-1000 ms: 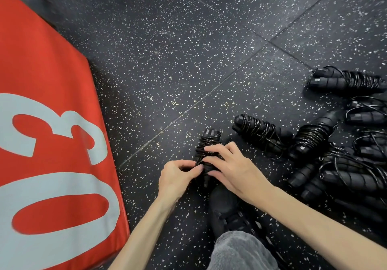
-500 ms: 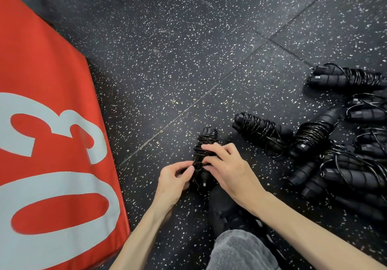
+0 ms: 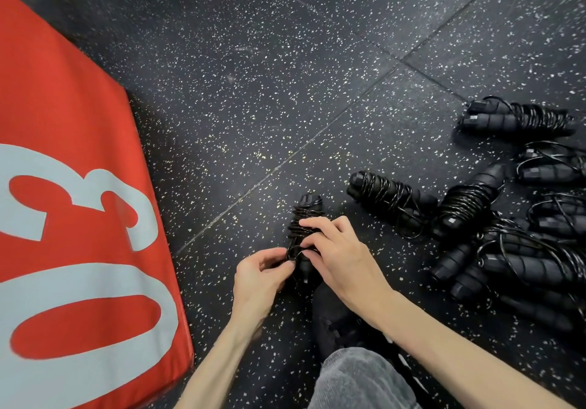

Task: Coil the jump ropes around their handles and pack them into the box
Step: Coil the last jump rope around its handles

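A black jump rope, coiled round its paired handles, stands tilted above the speckled floor in front of me. My right hand grips the bundle from the right, fingers curled over the coils. My left hand pinches a loop of the thin black cord at the bundle's lower left. The lower handle ends are hidden behind my hands. No box shows in the view.
Several coiled black jump ropes lie in a pile at the right, reaching to the frame edge. A large red padded block with a pale "03" fills the left. My shoe and grey trouser leg sit below the hands.
My left hand has slid lower and now pinches a cord loop. My right hand stayed wrapped on the bundle, which shifted slightly toward me.
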